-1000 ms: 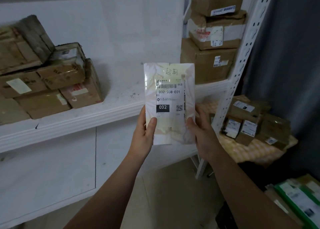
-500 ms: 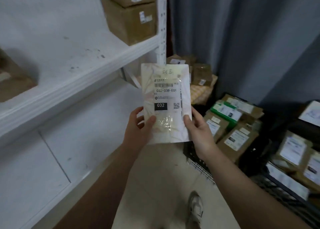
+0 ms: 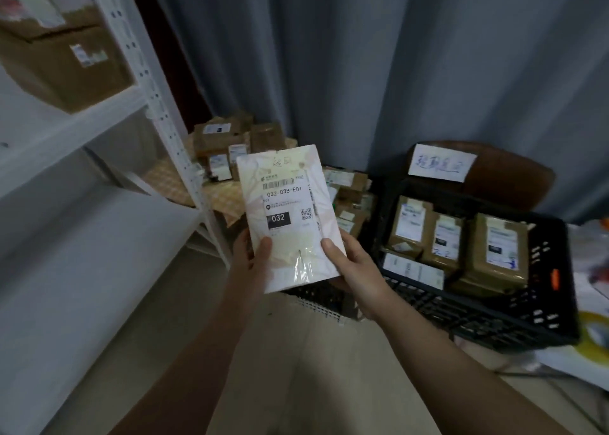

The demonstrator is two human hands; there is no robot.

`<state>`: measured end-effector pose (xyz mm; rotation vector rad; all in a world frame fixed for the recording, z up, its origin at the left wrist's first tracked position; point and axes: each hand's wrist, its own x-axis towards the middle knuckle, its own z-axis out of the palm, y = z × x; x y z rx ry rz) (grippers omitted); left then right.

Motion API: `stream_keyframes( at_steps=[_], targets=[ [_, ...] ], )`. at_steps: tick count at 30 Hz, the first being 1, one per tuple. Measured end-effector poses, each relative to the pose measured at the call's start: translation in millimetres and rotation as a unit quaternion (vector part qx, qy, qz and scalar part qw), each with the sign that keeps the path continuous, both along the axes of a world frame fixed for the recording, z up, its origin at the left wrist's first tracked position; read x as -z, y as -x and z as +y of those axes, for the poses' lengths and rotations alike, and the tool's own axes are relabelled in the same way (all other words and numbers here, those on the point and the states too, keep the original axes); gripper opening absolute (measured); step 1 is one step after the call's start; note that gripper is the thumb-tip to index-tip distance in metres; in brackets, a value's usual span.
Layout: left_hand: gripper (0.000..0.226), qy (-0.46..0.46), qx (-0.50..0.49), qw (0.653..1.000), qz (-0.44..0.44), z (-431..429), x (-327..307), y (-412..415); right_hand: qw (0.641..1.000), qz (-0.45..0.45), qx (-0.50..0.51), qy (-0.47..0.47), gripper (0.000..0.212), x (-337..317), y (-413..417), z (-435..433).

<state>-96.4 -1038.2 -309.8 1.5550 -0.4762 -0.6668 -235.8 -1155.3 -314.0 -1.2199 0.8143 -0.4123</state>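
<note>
- Since a second ago the view has swung right, from the white shelving (image 3: 155, 105) toward a black crate (image 3: 478, 322).
- Labelled packet (image 3: 290, 217) is held upright in front of the chest. The left hand (image 3: 250, 260) grips its lower left edge and the right hand (image 3: 352, 270) its lower right corner.
- Best to keep the label facing up and match "032" before placing.
- The crate holds brown taped parcels (image 3: 497, 253) side by side.

The room is dim with soft, even light. Edges bend from the wide lens, and the corners are blurred.
</note>
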Motion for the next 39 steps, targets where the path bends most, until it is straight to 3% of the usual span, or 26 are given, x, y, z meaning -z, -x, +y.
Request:
stream_keyframes(
  at_steps=[3,7,12,16,18,22,24,26,29,31,35,39],
  targets=[
    [0.062,-0.023,0.010,1.000,-0.019,-42.0,11.5,47.0,1.000,0.009,0.004,-0.003,0.074,5.2,54.7,-27.2],
    [0.058,-0.042,0.027,0.999,-0.010,-100.7,19.0,124.1,0.994,0.024,0.103,-0.040,0.095,21.2,133.0,-74.1],
    [0.069,-0.044,0.069,0.995,0.058,-167.9,37.6,209.0,0.983,-0.009,0.159,-0.092,0.067,42.2,222.1,-139.4],
    [0.075,-0.051,0.083,0.981,0.168,-203.9,66.7,257.8,0.979,-0.042,0.168,-0.105,0.096,62.1,268.6,-175.5],
    [0.081,-0.083,0.089,0.970,0.209,-215.8,81.1,272.3,0.977,-0.034,0.182,-0.101,0.091,72.2,283.4,-187.5],
    [0.105,-0.206,0.084,0.974,0.043,-236.7,93.5,278.9,0.973,0.019,0.208,-0.102,0.073,92.1,306.1,-216.3],
    [0.096,-0.273,0.036,0.959,-0.067,-248.8,96.1,263.8,0.975,0.047,0.192,-0.101,0.064,100.6,313.1,-231.7],
    [0.089,-0.321,0.060,0.934,-0.146,-258.5,107.8,239.6,0.980,0.078,0.161,-0.092,0.059,108.7,316.5,-248.3],
    [0.085,-0.339,0.169,0.920,-0.099,-274.7,125.9,209.8,0.984,0.110,0.107,-0.091,0.053,120.5,305.9,-274.1],
    [0.088,-0.367,0.188,0.906,-0.091,-286.6,141.9,193.3,0.983,0.123,0.089,-0.100,0.043,133.1,288.1,-289.6],
    [0.070,-0.409,0.192,0.880,-0.145,-308.9,159.4,164.4,0.967,0.196,0.149,-0.062,0.024,158.2,248.0,-306.7],
    [0.061,-0.421,0.232,0.854,-0.200,-324.7,172.0,137.5,0.955,0.256,0.146,-0.029,0.028,177.6,217.1,-312.9]
  ],
)
